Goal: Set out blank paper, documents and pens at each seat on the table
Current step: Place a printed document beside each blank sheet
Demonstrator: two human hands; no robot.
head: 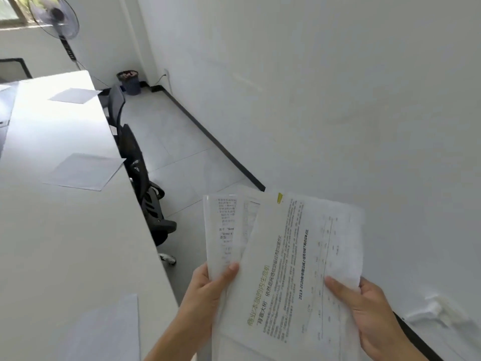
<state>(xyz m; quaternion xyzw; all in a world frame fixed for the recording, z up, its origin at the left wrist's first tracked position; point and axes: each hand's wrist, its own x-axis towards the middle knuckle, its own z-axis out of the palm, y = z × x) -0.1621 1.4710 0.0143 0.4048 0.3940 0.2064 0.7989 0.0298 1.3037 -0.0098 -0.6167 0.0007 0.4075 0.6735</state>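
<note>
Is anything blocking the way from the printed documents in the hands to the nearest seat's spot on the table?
Nothing visible does. Both the left hand and right hand hold the documents beside the table; only a blank sheet lies flat there.

Documents [281,269]: white sheets, black print, olive-yellow heading, faint grey chart lines.
Tab [279,198] at the top sheet's 12 o'clock edge: yellow.
Blank sheets [84,171]: plain white, no markings.
Table [65,230]: flat white.
Chairs [135,157]: black.
Floor [177,142]: pale grey tiles, thin lighter joints.
Wall [338,87]: white; skirting [216,142]: black.
Bin [129,82]: dark grey-blue.
</note>
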